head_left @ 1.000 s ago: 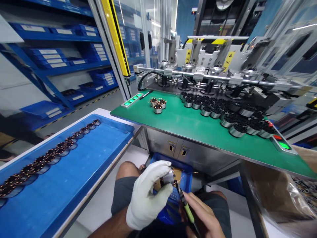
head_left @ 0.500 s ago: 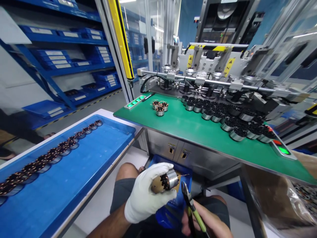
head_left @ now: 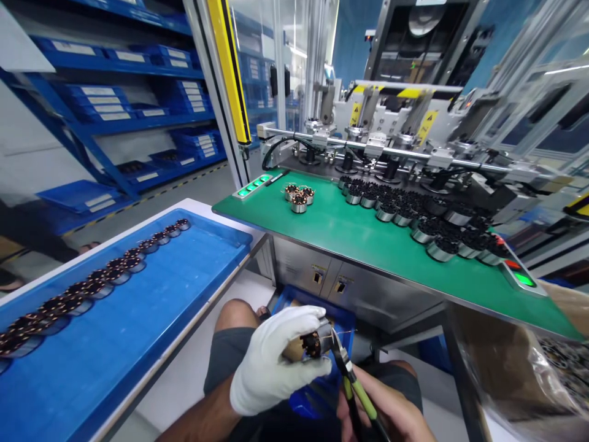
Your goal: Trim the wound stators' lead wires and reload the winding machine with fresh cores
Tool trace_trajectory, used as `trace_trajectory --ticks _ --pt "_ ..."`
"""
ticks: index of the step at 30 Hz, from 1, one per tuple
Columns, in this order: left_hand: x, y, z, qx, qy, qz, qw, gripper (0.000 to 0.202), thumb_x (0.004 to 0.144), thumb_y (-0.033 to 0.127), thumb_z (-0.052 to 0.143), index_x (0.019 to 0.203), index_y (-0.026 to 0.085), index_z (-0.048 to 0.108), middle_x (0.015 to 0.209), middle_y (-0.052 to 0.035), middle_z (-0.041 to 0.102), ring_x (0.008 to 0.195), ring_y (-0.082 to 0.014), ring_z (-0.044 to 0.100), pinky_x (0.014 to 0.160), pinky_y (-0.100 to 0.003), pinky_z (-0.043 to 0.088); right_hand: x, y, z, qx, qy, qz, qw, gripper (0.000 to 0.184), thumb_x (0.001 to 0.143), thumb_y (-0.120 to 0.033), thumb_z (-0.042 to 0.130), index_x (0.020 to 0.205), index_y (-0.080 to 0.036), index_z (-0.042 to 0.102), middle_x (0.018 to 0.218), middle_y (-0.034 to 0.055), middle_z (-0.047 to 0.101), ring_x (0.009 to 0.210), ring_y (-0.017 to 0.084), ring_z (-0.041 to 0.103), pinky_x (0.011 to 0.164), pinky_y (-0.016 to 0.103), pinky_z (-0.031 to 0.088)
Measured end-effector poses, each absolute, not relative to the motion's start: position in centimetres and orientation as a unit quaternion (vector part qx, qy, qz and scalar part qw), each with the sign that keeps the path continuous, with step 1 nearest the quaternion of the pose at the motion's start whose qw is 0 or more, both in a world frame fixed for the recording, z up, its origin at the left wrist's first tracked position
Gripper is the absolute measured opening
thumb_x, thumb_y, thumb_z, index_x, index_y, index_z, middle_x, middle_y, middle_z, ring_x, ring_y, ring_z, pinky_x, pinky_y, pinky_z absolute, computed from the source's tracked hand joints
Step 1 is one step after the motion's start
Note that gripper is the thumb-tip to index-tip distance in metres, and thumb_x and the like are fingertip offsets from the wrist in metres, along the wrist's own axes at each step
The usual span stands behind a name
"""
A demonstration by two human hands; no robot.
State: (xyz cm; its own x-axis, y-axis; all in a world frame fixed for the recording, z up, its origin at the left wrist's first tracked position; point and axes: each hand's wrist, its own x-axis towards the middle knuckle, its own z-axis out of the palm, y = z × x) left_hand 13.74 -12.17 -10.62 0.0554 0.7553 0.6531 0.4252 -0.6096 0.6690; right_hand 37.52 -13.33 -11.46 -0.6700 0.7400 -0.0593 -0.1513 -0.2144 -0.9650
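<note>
My gloved left hand grips a motor stator, a metal ring with black insulation and copper wire, held sideways over my lap. A thin copper wire end sticks out to its right. In my bare right hand are diagonal cutters with green and black handles. Their jaws touch or nearly touch the stator's right side, at the wire; whether they are closed on it I cannot tell. Below the hands is a blue bin, partly hidden.
On the green worktop stand a few copper-wound stators and many black-topped stators. A winding machine rises behind them. To the left, a blue tray carries a row of wound stators. A plastic-lined box stands at right.
The cutters have moved up and left, from just beside the stator to its wire end. The stator has turned slightly in my left hand.
</note>
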Motion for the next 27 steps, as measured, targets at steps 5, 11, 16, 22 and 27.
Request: trace_trajectory --ticks 5,11,16,22,27 --pt "13.7 -12.3 -10.2 0.712 0.425 0.546 0.116 0.052 0.074 0.032 0.080 0.121 0.026 0.058 0.116 -0.0086 0.072 0.103 -0.0207 0.071 0.093 -0.031 0.058 37.4 -12.7 -12.0 -0.298 -0.603 0.694 0.257 0.075 0.076 -0.062 0.069 0.142 -0.031 0.050 0.098 0.0093 0.068 0.070 0.019 0.067 0.064 0.033 0.056" --pt "13.7 -12.4 -9.7 0.711 0.459 0.527 0.076 0.047 0.073 0.034 0.080 0.115 0.023 0.062 0.110 -0.0084 0.075 0.100 -0.0207 0.072 0.092 -0.030 0.059 37.5 -12.3 -10.2 -0.315 -0.629 0.674 0.226 0.073 0.082 -0.063 0.061 0.144 -0.026 0.048 0.098 0.0106 0.066 0.074 0.018 0.066 0.071 0.033 0.056" --pt "13.7 -12.6 -9.4 0.711 0.487 0.503 0.067 0.045 0.072 0.034 0.080 0.112 0.023 0.064 0.108 -0.0080 0.075 0.096 -0.0220 0.073 0.088 -0.031 0.061 37.6 -12.3 -9.9 -0.309 -0.624 0.671 0.254 0.067 0.084 -0.057 0.062 0.143 -0.028 0.050 0.096 0.0100 0.066 0.072 0.017 0.064 0.070 0.030 0.056" --pt "13.6 -12.8 -9.6 0.712 0.510 0.479 0.053 0.045 0.071 0.033 0.081 0.112 0.021 0.066 0.105 -0.0070 0.076 0.095 -0.0224 0.074 0.089 -0.032 0.061 36.8 -12.0 -10.2 -0.305 -0.643 0.640 0.290 0.057 0.084 -0.044 0.065 0.137 -0.025 0.057 0.084 0.0074 0.065 0.066 0.014 0.060 0.062 0.024 0.054" --pt "13.4 -12.6 -10.3 0.718 0.517 0.460 0.080 0.044 0.072 0.032 0.079 0.112 0.020 0.066 0.105 -0.0074 0.076 0.097 -0.0235 0.073 0.088 -0.035 0.061 37.2 -11.5 -10.5 -0.372 -0.685 0.566 0.268 0.053 0.082 -0.025 0.064 0.134 -0.022 0.060 0.082 0.0055 0.068 0.073 0.015 0.064 0.072 0.024 0.055"
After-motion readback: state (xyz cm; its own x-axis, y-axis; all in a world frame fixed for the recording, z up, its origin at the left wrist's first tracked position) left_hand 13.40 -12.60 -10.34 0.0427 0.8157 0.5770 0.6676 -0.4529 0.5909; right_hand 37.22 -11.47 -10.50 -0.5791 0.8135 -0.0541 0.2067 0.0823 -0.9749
